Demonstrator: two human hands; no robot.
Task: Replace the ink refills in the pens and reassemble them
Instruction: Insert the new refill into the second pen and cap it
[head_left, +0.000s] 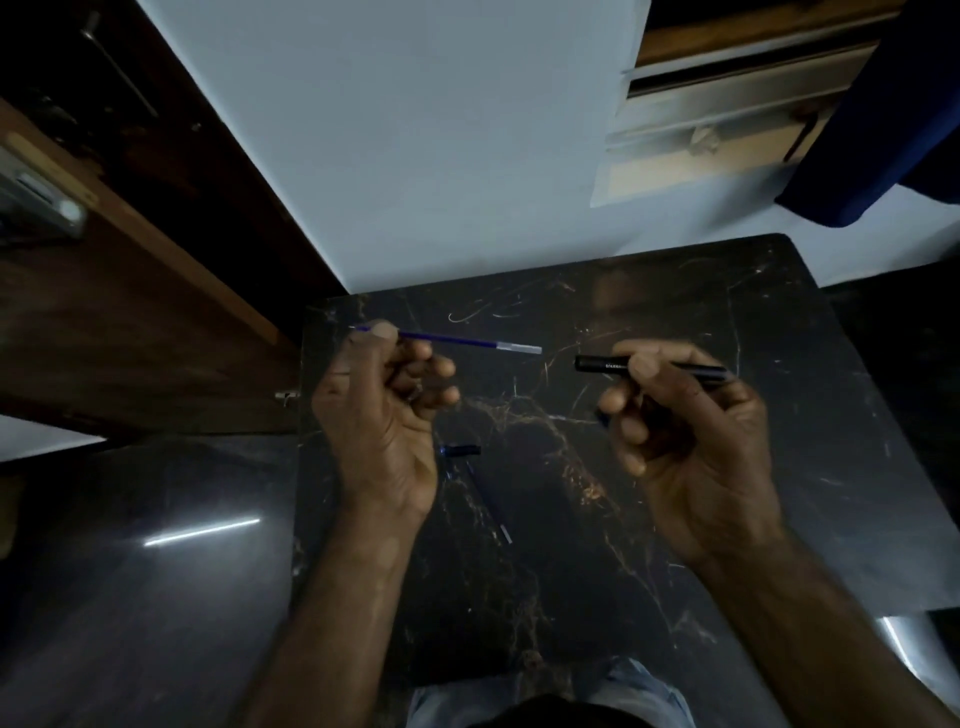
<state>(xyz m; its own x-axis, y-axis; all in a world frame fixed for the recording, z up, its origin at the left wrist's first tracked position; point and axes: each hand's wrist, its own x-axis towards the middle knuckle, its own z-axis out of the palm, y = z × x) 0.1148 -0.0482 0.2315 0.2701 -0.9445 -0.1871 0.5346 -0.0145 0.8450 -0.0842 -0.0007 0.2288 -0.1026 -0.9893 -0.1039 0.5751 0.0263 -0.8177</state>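
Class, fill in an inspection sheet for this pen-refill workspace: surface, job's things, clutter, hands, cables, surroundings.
Surface: dark marble-patterned tabletop, glossy, with pale veins.
Job's things: thin blue ink refill with clear end, held level above the table; black pen barrel, its open end facing the refill, a gap between them; small dark blue pen piece and a second thin refill lying on the table.
Clutter: nothing seen.
Hands: left hand pinches the refill; right hand grips the barrel.
Cables: nothing seen.
Surroundings: pale wall, dark wooden door, blue cloth.
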